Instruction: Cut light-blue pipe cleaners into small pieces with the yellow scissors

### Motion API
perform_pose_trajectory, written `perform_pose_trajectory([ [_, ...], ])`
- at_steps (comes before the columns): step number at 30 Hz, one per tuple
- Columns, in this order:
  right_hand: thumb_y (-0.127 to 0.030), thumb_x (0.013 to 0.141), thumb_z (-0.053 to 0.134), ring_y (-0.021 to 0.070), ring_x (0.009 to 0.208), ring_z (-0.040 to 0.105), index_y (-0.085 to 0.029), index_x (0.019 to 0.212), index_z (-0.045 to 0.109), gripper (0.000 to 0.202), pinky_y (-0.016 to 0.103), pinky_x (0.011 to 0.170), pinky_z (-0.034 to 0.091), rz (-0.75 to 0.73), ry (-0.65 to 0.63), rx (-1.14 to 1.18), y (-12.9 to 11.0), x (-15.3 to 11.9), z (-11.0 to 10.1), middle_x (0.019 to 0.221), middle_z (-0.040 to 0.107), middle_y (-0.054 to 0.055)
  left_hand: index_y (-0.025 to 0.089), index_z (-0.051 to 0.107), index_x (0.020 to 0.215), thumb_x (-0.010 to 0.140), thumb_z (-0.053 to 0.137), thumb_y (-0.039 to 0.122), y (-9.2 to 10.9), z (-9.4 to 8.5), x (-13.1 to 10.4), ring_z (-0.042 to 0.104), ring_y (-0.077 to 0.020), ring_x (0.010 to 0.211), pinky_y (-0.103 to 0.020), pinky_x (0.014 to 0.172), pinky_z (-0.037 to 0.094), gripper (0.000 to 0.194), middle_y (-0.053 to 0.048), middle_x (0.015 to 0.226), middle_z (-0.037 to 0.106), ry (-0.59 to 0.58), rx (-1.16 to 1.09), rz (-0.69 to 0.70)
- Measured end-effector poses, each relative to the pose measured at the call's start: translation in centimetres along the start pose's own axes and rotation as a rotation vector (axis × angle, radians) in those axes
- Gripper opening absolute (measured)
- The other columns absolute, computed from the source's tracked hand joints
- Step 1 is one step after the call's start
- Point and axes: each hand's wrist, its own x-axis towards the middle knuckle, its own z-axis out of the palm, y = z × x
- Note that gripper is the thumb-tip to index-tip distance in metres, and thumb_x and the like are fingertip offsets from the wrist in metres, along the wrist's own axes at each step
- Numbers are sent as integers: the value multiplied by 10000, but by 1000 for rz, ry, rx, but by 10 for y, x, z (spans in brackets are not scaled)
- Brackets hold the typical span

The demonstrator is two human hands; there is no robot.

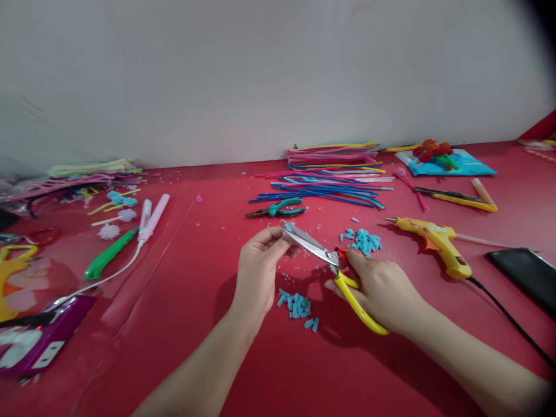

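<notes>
My right hand (382, 286) is closed around the yellow and red handles of a pair of scissors (310, 246), blades pointing up and left. At the blade tips, my left hand (264, 255) pinches a small light-blue pipe cleaner piece (288, 227), mostly hidden by fingers and blades. Below the hands lies a loose group of straight-cut blue pieces (297, 305). Past the right hand sits a heap of blue pieces with tapered ends (367, 242). Small blue clippings are scattered on the red table between them.
Teal-handled pliers (278, 209) lie beyond my hands, before rows of pipe cleaners (330, 188). To the right are a yellow glue gun (438, 240) and a black phone (525, 278). At left are a pink hair straightener (152, 220), a green-handled tool (112, 253) and a purple power strip (54, 341).
</notes>
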Motion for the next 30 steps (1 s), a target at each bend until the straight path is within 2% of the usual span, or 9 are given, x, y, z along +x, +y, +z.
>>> perform_pose_trajectory([
  [13,-517,780,332,138,441,491,-200,713,395,330,247,441,152,-20,21,-5,2,-1,3,508,530,7,157,620,754,678,599,205,4,4,-2,517,-80,581,-207,593,419,93,2,648,593,23,-3,-4],
  [30,-525,790,302,130,411,468,-191,713,422,363,249,437,148,-52,64,8,5,-3,7,483,509,4,146,615,756,681,601,200,2,3,-3,524,-79,595,-204,603,422,94,-5,670,592,24,-41,5],
])
